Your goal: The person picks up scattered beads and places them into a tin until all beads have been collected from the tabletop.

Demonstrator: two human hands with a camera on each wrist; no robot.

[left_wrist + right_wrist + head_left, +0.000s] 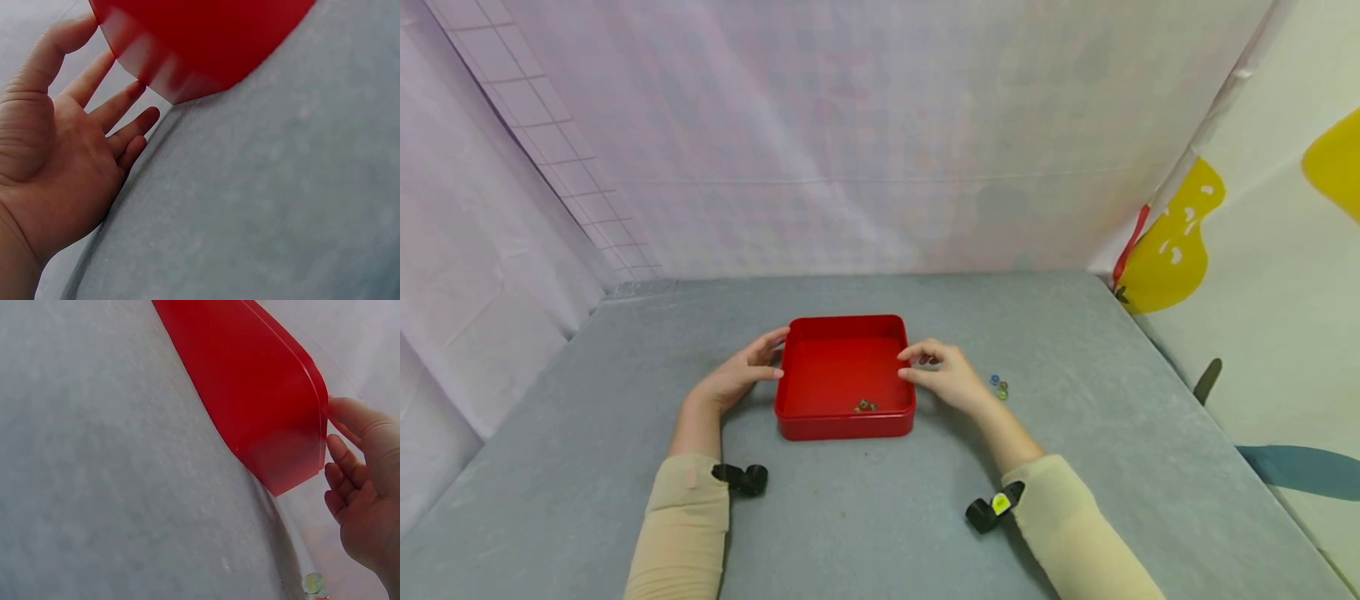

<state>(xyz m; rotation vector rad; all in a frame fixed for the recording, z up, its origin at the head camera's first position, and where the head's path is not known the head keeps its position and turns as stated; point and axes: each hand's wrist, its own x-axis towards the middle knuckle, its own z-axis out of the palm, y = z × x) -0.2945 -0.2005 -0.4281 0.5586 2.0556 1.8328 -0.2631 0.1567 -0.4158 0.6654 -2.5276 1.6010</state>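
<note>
A square red tray (842, 427) with raised walls stands on the grey tabletop. Several small marbles (864, 406) lie inside it, by the near wall. At the tray's left side is my left hand (741, 377), its fingers spread and fairly straight; thumb and fingertips touch the outer wall. My right hand (946, 372) is at the opposite side, thumb and forefinger tips apart on the rim. In the right wrist view its other fingers bend loosely beside the tray wall (250, 381), holding nothing visible.
A few loose marbles (1002, 394) lie on the grey table (865, 533) to the right of my right hand; one clear marble (312, 583) shows in the right wrist view. Pale cloth (865, 150) hangs along the back, with a printed sheet (1270, 275) at the right.
</note>
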